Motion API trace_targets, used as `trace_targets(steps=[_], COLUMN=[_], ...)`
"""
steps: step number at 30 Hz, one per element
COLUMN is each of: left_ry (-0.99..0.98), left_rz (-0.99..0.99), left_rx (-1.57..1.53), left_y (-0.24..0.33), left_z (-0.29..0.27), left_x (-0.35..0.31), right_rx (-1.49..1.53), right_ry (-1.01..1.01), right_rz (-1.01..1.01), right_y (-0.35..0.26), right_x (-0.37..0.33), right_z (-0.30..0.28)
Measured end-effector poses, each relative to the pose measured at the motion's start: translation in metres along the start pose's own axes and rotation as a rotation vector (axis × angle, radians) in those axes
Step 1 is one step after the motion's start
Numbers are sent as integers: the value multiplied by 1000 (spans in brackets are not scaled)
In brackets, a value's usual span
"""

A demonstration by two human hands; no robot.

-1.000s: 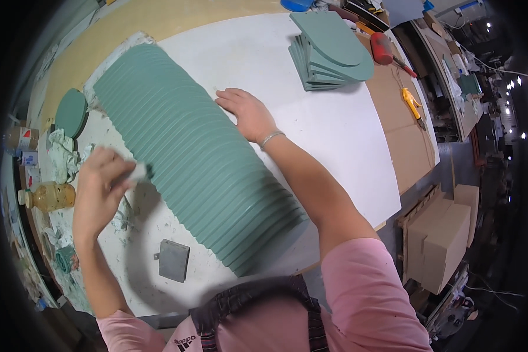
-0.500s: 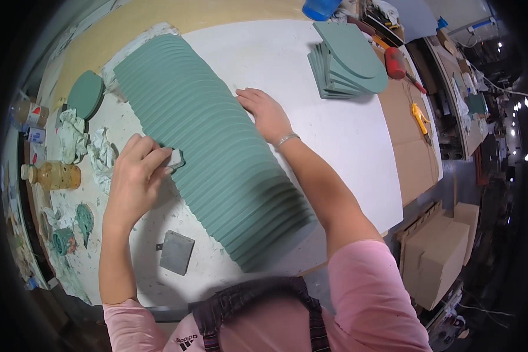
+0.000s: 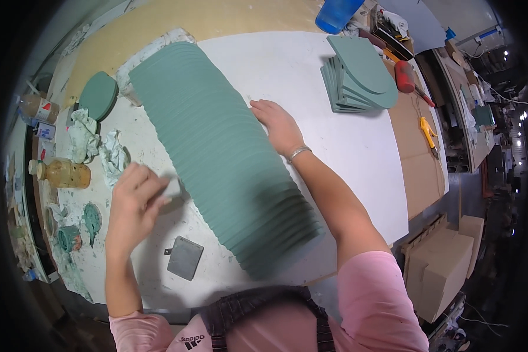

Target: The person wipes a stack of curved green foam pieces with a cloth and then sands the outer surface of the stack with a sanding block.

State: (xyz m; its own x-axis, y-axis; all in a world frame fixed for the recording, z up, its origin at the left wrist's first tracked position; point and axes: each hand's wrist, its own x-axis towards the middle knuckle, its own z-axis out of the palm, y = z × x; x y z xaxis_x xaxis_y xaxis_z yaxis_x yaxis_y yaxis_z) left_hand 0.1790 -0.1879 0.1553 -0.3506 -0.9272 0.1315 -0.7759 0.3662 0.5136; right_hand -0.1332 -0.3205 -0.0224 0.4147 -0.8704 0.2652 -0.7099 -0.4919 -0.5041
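A long row of green rounded panels, packed face to face, lies slantwise across the white-topped table. My left hand pinches a small pale block beside the row's left edge, with a narrow gap between them. The block is blurred, so its exact kind is unclear. Against the row's right side lies my right hand, fingers stretched out and empty. Nearer to me, a flat grey plate with a small tab rests on the table.
More green panels are stacked at the back right, by a red mallet and a yellow-handled tool. On the left are a round green piece, crumpled rags and a yellowish bottle. Cardboard boxes stand lower right.
My left hand with the pale block has come off the row's left edge, moving left and toward me. My right hand keeps its place. The whole view has shifted slightly.
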Motion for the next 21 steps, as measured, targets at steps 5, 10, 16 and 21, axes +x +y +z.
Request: trace_targets(steps=[5,10,16,21], left_ry=[262,476,383,477], left_rz=[92,-192,-21,-184], left_rx=[119,155,326,25], left_y=[-39,-102,-101,-76], left_z=[21,-2,13,6], left_x=[51,85,93,114], right_rx=[43,47,50,23], right_ry=[10,-7,-2,1], right_rz=[-35,3,-2,3], right_y=[-12,-10,-16,-5], right_x=[7,5,8,5], right_z=[10,8,5,2])
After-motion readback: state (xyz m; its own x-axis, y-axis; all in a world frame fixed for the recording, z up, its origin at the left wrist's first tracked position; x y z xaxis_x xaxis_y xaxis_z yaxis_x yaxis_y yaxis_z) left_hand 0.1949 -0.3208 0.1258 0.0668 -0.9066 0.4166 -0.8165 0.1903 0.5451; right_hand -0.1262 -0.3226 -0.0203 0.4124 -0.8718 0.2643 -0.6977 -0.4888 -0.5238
